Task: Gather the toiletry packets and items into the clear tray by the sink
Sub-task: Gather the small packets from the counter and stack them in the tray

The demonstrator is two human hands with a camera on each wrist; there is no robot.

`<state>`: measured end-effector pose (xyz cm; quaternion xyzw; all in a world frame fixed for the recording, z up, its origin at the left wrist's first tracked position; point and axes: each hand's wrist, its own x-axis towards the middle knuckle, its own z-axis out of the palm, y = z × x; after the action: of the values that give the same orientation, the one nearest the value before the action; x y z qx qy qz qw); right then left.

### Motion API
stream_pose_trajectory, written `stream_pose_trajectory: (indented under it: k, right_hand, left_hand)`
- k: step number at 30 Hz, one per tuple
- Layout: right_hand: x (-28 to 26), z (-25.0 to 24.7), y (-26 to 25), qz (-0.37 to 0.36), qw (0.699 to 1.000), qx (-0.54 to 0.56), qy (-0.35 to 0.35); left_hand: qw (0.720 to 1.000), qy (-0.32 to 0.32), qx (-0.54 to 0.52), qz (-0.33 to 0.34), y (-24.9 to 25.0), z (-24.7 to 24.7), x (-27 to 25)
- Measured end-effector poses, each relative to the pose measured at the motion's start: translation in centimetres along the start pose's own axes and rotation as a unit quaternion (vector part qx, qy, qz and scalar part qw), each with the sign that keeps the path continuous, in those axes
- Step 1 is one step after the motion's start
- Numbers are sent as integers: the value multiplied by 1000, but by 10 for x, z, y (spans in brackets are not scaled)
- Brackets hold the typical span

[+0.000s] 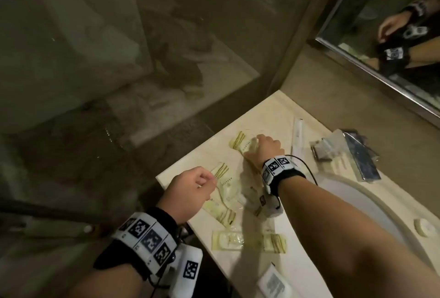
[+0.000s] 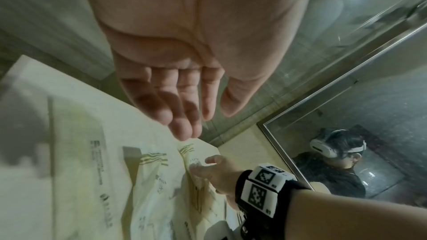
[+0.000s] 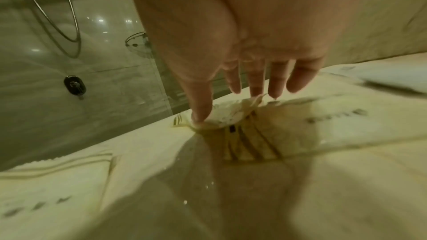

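Our right hand (image 1: 266, 149) pinches a packet (image 1: 240, 143) in a thumb-and-fingers grip, left hand (image 1: 190, 188) loosely curled, empty; the slick film may slip back onto the desk (image 1: 307, 271).

Dim bathroom — glass shower partition (image 1: 166, 47), framed mirror (image 1: 392, 47), cream marble counter (image 1: 307, 274).

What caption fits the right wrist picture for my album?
Right hand pinches a crinkly pale yellow-striped toiletry packet on the cream marble counter.
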<state>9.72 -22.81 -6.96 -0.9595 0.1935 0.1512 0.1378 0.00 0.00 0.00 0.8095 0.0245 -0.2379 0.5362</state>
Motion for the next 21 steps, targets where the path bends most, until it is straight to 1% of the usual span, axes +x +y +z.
stream_pose_trajectory:
  k: [2,5,7,9,12,13,15,16,17,19,21]
  right_hand:
    - [1,-2,-3,-12,998,-52,23]
    - [2,-7,-6,-19,998,-58,31]
    - [-1,-13,-9,-17,999,-11,35]
    - [-7,-23,-11,-29,994,98,44]
    - [-35,-41,-13,-59,959,268,67]
    - [-48,-46,-13,-63,941,327,55]
    - [-81,-53,-15,-77,896,438,-10]
    - [-96,-54,-16,-85,878,470,-43]
    - [-110,-53,-16,-95,868,483,-64]
    - [-130,-48,-16,-114,865,482,-80]
    - [-145,-44,-16,-124,864,480,-86]
  left_hand:
    - [1000,8,1,-4,-2,-1,2]
    - [1000,11,-7,-9,-6,0,2]
    - [1000,9,-16,-12,-8,1,2]
    - [1000,9,-20,-9,-7,2,4]
    - [999,7,-48,-20,1,2,6]
    - [998,6,-58,-21,5,1,6]
    - [996,0,-91,-23,14,1,6]
    - [993,-7,-118,-29,18,0,6]
    - [988,-18,-148,-36,21,1,6]
    - [976,-41,-209,-53,22,4,6]
    - [969,-59,-231,-57,19,9,5]
